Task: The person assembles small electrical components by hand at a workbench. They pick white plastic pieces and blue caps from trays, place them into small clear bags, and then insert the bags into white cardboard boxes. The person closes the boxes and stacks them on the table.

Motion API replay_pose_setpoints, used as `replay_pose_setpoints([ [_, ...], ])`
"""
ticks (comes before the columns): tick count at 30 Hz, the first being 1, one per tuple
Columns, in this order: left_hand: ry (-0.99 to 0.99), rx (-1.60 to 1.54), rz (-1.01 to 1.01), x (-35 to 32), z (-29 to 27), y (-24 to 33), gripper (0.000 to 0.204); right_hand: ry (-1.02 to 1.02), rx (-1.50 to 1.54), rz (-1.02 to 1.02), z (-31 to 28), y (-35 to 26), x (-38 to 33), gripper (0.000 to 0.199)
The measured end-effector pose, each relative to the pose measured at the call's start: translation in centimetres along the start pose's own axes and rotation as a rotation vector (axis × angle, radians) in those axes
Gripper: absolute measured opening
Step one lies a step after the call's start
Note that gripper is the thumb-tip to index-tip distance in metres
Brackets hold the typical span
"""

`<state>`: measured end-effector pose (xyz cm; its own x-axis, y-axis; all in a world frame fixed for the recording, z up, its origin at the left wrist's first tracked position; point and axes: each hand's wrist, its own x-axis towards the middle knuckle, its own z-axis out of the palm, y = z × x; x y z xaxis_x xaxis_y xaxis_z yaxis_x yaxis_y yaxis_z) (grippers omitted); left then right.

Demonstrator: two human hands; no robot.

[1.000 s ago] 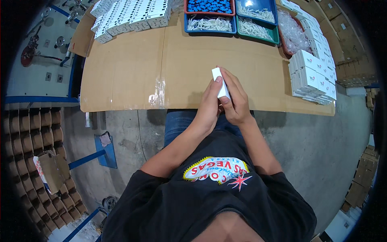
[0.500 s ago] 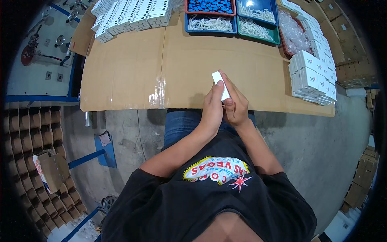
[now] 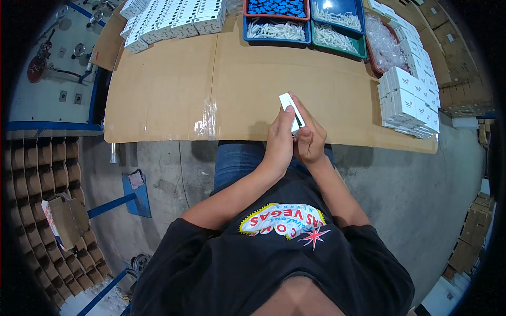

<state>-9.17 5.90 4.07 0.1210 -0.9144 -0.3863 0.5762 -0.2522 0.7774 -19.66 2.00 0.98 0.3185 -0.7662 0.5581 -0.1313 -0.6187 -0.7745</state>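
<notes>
White box (image 3: 285,100) between hands (image 3: 280,136), red lettering (image 3: 282,230) on shirt (image 3: 232,268)

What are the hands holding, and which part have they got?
A small white box. The left hand holds it along its left side, and the right hand along its right side.

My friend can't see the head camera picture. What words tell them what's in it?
A person's left hand and right hand hold a slim white box between them at the near edge of a cardboard-covered table. Beyond are trays of small blue pieces and white pieces, with rows of white boxes at far left and stacked white cartons at right.
</notes>
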Motion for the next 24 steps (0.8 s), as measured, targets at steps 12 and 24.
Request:
replay_pose_setpoints([
  [12,-0.186,0.275,0.333,1.6,-2.0,0.9,0.069,0.006,0.294,0.332,-0.6,-0.6,1.2,0.076],
  [24,-0.122,0.172,0.395,2.1,-2.6,1.1,0.08,-0.126,0.216,0.255,-0.8,-1.6,1.0,0.058],
])
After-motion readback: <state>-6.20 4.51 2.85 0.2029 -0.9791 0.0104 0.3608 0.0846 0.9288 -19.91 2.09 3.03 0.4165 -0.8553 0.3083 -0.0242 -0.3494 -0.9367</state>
